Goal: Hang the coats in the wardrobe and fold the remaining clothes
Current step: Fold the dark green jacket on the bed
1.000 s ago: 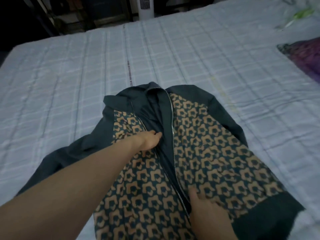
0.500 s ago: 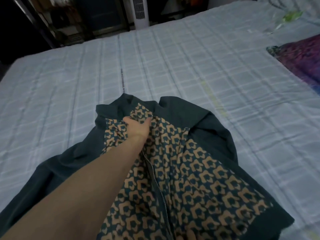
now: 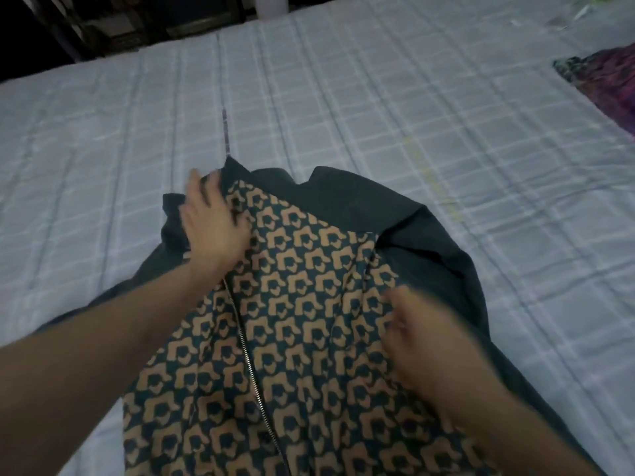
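The left hand [image 3: 214, 228] has let go of the bunch of cloth it was gripping half a second ago, and now it lies flat with its fingers spread out. The right hand [image 3: 417, 333] has come up into view; before, it was out of sight at the bottom. The front of the jacket [image 3: 302, 321] looks smoother now, with the two sides lying together.

The jacket lies on the bed [image 3: 343, 97], at the near side of it, with its collar pointing away from the person. It is dark with a tan block pattern on the front and plain dark sleeves. A zipper [image 3: 251, 359] runs down the middle of the jacket.

The left hand rests on the jacket's upper left part, by the collar. Its fingers are straight and apart, and they hold nothing. The right hand is on the jacket's right side, lower than the left hand. It is blurry, but its fingers look loose and apart, on or just above the cloth.

Well away from the jacket, at the right edge of the bed, lies a purple cloth [image 3: 604, 84]. Past the far edge of the bed, straight beyond the jacket's collar, stands a white fan [image 3: 271, 3] against dark furniture.
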